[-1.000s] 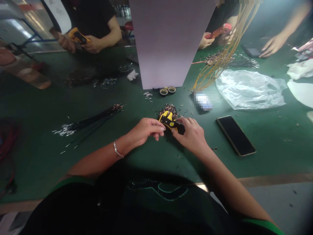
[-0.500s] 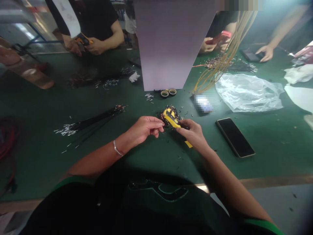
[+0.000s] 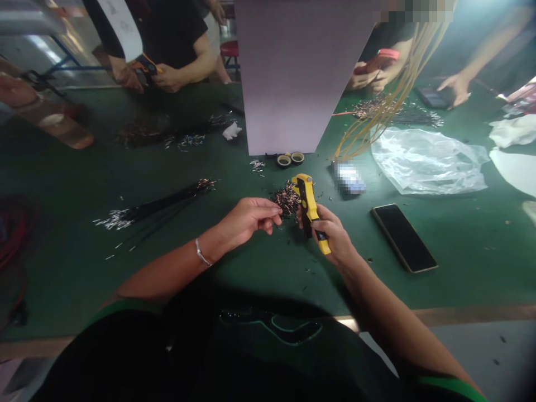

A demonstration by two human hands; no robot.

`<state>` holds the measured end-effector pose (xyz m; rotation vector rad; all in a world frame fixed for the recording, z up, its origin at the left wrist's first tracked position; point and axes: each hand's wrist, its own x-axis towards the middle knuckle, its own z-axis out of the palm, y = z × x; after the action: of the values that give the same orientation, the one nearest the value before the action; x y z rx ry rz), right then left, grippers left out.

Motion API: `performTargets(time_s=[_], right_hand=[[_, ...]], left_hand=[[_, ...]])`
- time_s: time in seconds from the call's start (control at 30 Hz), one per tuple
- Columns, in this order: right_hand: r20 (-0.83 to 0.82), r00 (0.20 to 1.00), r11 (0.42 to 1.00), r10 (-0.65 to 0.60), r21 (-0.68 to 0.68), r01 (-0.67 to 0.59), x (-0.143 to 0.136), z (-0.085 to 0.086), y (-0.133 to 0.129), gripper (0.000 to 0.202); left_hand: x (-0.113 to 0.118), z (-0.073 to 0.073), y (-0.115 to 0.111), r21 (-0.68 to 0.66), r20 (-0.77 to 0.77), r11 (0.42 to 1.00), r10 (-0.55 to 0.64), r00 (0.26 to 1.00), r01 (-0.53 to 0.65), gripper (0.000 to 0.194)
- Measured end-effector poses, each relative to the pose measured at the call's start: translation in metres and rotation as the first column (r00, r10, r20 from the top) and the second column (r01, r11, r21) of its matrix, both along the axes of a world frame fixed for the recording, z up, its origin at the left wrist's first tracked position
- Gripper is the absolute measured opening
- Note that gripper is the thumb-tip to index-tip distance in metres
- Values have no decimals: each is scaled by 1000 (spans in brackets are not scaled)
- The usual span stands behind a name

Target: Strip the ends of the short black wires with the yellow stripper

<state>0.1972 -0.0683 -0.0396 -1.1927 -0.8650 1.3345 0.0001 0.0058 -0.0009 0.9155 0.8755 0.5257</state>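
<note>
My right hand [image 3: 334, 231] is wrapped round a yellow and black wire stripper [image 3: 310, 209], its head pointing away from me. Left of the tool lies a heap of short copper-ended wire pieces [image 3: 286, 199]. My left hand [image 3: 256, 218] pinches thumb and fingertips together at the near left edge of this heap; whatever is between them is too small to make out. Farther left, a bundle of black wires [image 3: 161, 204] with silvery ends rests on the green table [image 3: 251, 290].
Two tape rolls [image 3: 290, 159] sit by the foot of a pale upright panel [image 3: 288, 84]. On the right are a phone [image 3: 404, 237], a clear plastic bag [image 3: 429, 161] and hanging yellow wires [image 3: 389, 111]. Co-workers' hands [image 3: 167, 78] hold tools across the table.
In my right hand the wire stripper has turned more upright, and its head has swung right, uncovering more of the heap. My left hand stays almost in place, still pinched.
</note>
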Motion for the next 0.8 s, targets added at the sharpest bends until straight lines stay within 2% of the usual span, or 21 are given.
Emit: performTargets(time_s=[0.13,0.27,0.5,0.8], right_hand=[[100,987,991,130,14,-132,3,1,-2,41],[99,980,984,172,35,-176,6,0,-5,49],[139,971,980,197,13,-200,18,0,-6,51],[141,976,984,164,50,-173,24,-5,-5,48]], left_hand=[[0,-1,1,2,-5,1000,20,1000,-20,6],[-1,-3,2,11,-3,999,30,1000,-30,6],[3,-8,2,38,-15,998,42,999,-42,4],[18,-4,9,-3,-3,1000,6,1000,-6,8]])
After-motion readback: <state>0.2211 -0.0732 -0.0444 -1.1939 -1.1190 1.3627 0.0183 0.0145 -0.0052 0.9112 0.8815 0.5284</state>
